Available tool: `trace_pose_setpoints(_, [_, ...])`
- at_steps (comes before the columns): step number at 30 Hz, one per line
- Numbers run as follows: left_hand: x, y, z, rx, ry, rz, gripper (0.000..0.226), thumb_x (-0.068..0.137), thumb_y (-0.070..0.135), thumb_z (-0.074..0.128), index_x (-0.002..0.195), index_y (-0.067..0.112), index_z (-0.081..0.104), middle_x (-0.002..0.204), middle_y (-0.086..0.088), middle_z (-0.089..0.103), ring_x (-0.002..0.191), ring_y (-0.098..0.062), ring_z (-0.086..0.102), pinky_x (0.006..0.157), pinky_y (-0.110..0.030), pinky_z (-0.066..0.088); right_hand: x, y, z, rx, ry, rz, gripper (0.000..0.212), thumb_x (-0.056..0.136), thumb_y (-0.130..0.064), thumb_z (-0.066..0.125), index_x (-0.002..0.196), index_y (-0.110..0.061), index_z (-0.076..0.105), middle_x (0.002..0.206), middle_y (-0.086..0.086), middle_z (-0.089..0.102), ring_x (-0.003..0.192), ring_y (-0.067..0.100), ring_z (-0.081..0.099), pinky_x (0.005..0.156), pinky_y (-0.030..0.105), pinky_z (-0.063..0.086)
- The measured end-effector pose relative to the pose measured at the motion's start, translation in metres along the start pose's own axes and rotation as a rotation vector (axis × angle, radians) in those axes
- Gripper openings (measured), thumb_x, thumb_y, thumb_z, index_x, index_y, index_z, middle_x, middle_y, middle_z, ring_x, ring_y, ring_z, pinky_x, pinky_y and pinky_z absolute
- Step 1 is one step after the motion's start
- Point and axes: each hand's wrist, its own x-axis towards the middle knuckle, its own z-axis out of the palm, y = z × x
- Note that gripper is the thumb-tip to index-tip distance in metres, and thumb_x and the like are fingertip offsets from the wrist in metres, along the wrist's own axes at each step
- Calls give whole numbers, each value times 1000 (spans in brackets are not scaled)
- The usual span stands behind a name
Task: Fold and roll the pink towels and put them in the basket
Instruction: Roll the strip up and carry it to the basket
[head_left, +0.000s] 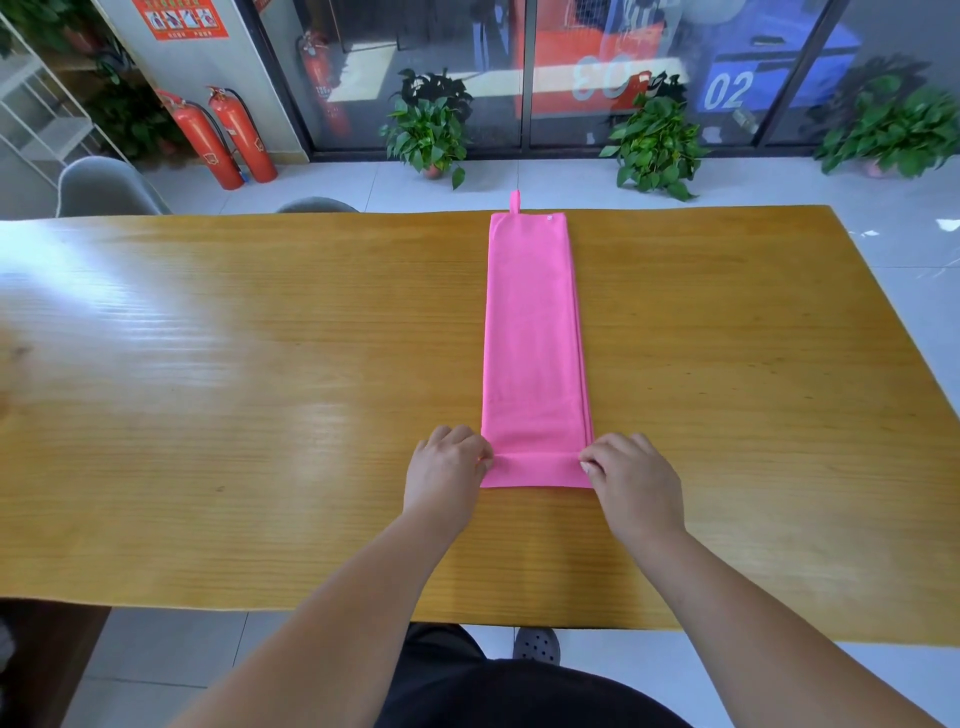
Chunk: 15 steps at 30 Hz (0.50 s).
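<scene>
A pink towel lies folded into a long narrow strip on the wooden table, running away from me with a small loop at its far end. Its near end is turned over once into a short flat fold. My left hand pinches the left end of that fold with curled fingers. My right hand pinches the right end the same way. No basket is in view.
Two grey chairs stand behind the table's far left edge. Beyond are red fire extinguishers, potted plants and a glass wall. The table's near edge is just in front of my body.
</scene>
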Motion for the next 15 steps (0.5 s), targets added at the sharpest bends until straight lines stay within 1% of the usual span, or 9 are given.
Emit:
trace_pose_setpoints(2, [-7, -6, 8, 93, 55, 95, 10, 97, 19, 76, 98, 29, 78, 102, 16, 69, 89, -15, 58, 73, -33, 47, -8, 5, 9, -82, 33, -98, 17, 94, -14, 77, 107, -25, 77, 107, -12, 68, 92, 18, 57, 68, 35, 51])
trace_pose_setpoints(3, [-12, -9, 10, 112, 88, 133, 12, 96, 18, 77, 100, 29, 78, 104, 16, 70, 88, -15, 58, 72, -34, 47, -13, 7, 13, -103, 49, -128, 20, 97, -14, 73, 114, -23, 77, 112, -10, 69, 94, 20, 59, 69, 37, 52])
trace_pose_setpoints(5, [-23, -13, 12, 100, 103, 175, 19, 94, 24, 79, 112, 28, 78, 116, 15, 70, 94, -16, 60, 76, -36, 49, -23, 10, 15, -110, 45, -151, 28, 102, -25, 66, 129, -19, 73, 124, -8, 68, 102, 21, 62, 75, 40, 56])
trace_pose_setpoints(6, [-27, -12, 12, 92, 87, 172, 29, 92, 30, 81, 120, 27, 76, 122, 14, 69, 99, -17, 61, 79, -36, 51, -26, 10, 16, -113, 22, -154, 35, 101, -30, 69, 135, -18, 70, 129, -8, 67, 105, 21, 63, 77, 40, 57])
trace_pose_setpoints(8, [-30, -9, 10, 78, 42, 130, 45, 89, 34, 82, 132, 26, 72, 131, 14, 66, 107, -17, 62, 86, -36, 52, -26, 11, 15, -129, -32, -145, 51, 94, -35, 78, 141, -19, 66, 135, -10, 63, 108, 20, 63, 78, 38, 58])
trace_pose_setpoints(9, [-27, -7, 8, 69, 20, 96, 47, 89, 32, 83, 134, 26, 71, 133, 15, 65, 110, -17, 62, 89, -36, 52, -24, 11, 14, -127, -56, -128, 54, 92, -35, 80, 142, -21, 65, 136, -12, 62, 109, 18, 62, 79, 37, 58])
trace_pose_setpoints(11, [-18, -3, 5, 35, -46, 18, 46, 91, 26, 80, 136, 29, 70, 135, 16, 65, 114, -16, 62, 94, -35, 50, -17, 9, 11, -72, -100, -72, 49, 96, -33, 74, 143, -25, 64, 136, -17, 60, 113, 15, 60, 83, 34, 57])
trace_pose_setpoints(13, [-9, -3, 1, -55, -127, -64, 43, 95, 27, 76, 137, 34, 68, 136, 20, 63, 114, -14, 63, 96, -35, 50, -9, 7, 6, 56, -155, 15, 42, 102, -33, 67, 144, -31, 62, 135, -22, 58, 116, 10, 57, 87, 31, 55])
trace_pose_setpoints(15, [-3, -7, -5, -185, -186, -156, 39, 98, 33, 73, 136, 40, 67, 129, 21, 65, 104, -10, 65, 88, -33, 53, -3, 7, -3, 197, -213, 92, 40, 105, -36, 63, 145, -37, 61, 135, -26, 57, 114, 6, 57, 88, 31, 55])
